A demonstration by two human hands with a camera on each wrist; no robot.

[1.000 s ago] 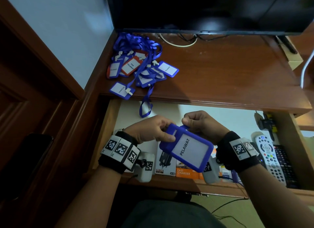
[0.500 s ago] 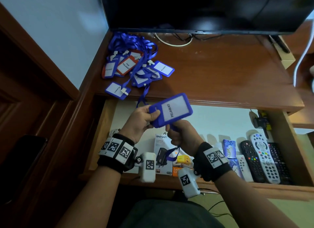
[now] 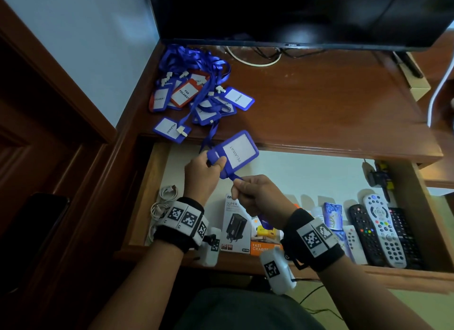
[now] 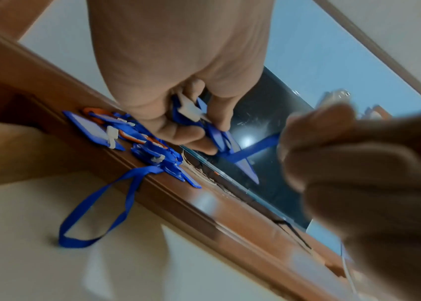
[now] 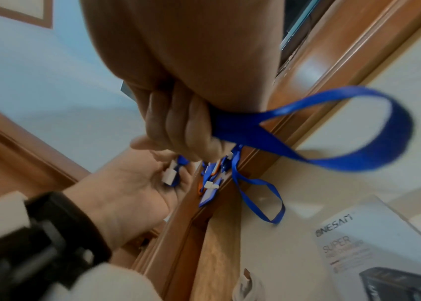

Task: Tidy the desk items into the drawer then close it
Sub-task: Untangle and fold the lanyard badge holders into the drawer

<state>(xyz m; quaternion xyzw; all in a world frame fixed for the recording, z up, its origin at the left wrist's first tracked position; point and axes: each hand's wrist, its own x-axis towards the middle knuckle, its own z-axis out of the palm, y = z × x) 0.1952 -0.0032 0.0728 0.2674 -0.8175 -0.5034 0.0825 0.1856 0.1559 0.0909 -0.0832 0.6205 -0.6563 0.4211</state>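
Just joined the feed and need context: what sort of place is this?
Probably a home or small-office TV desk: a flat screen stands on a wooden desk, remotes lie in the open drawer, and a pile of blue visitor badges sits on top.

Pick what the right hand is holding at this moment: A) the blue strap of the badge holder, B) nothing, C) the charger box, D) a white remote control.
A: the right hand is closed around the blue strap, which loops out of its grip, while the left hand pinches the badge holder above the open drawer.
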